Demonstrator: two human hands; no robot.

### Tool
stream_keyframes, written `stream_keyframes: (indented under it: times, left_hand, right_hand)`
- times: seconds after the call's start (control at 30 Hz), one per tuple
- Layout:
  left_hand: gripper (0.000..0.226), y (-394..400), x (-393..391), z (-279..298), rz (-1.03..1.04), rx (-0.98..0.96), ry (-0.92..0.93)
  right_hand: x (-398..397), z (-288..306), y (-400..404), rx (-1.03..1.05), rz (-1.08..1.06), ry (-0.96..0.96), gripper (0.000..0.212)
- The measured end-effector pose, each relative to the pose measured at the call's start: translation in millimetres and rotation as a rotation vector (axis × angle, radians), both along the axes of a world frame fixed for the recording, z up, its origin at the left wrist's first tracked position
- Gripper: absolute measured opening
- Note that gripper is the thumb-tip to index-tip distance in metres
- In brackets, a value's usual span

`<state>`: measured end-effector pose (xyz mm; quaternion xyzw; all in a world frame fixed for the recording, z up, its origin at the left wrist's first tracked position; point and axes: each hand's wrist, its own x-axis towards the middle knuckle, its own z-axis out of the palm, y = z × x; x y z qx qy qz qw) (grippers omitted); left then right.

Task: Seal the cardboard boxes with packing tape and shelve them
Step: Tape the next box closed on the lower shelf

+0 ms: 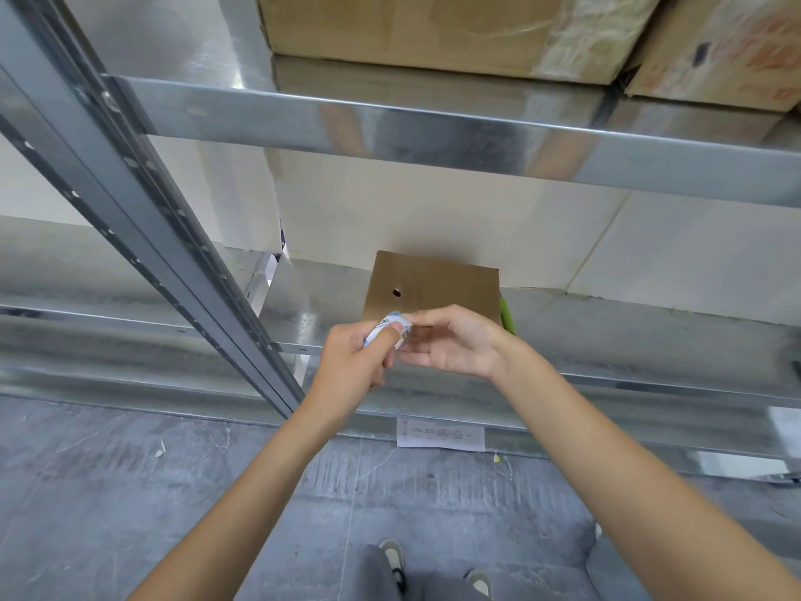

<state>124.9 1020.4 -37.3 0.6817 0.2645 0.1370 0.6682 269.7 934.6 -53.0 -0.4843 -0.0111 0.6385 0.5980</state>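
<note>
Galvanised steel shelving fills your head view, standing on a grey concrete floor against a pale cream wall. On the lower metal shelf sits a small brown cardboard box with a little round hole in its top, pushed back near the wall; a bright green object peeks out at its right side, mostly hidden. On the upper shelf you see two large brown cardboard boxes, one wrapped partly in clear film.

Your left hand is curled, thumb and fingers pinching a small white-and-blue printed packet just in front of the small box. Your right hand meets it from the other side, fingers loosely bent, fingertips touching the packet's right edge.

A white paper label is stuck to the shelf's front rail below your hands. You can see your grey trousers and shoes at the bottom.
</note>
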Motion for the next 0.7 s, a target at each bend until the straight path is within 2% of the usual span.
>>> stream_keyframes:
  times: [0.2,0.33,0.43,0.53,0.6,0.7]
  left_hand:
    - [0.046,1.0,6.4,10.3,0.051,0.024,-0.078]
    - [0.044,-0.1,11.5,16.8,0.061,0.068,-0.103]
    - [0.046,10.1,9.1,19.2,0.059,0.132,-0.115]
    - [0.041,49.2,6.6,-6.0,0.037,0.452,0.0]
    - [0.033,80.0,12.0,-33.7,0.026,0.709,0.169]
    - [0.025,114.4,21.9,-69.2,-0.059,0.962,0.373]
  right_hand:
    - [-11.5,3.9,2.4,0.141,-0.105,0.191,0.018]
    - [-13.4,4.6,7.8,0.186,-0.047,0.216,0.021]
    - [-13.2,4.1,9.2,0.123,-0.081,0.129,0.031]
    - [-10.6,-6.4,-4.6,0.034,-0.213,0.06,0.045]
    - [-7.0,-18.2,-22.9,0.002,-0.282,0.011,0.038]
    - [-0.7,-37.0,-58.1,-0.07,-0.384,-0.052,0.029]
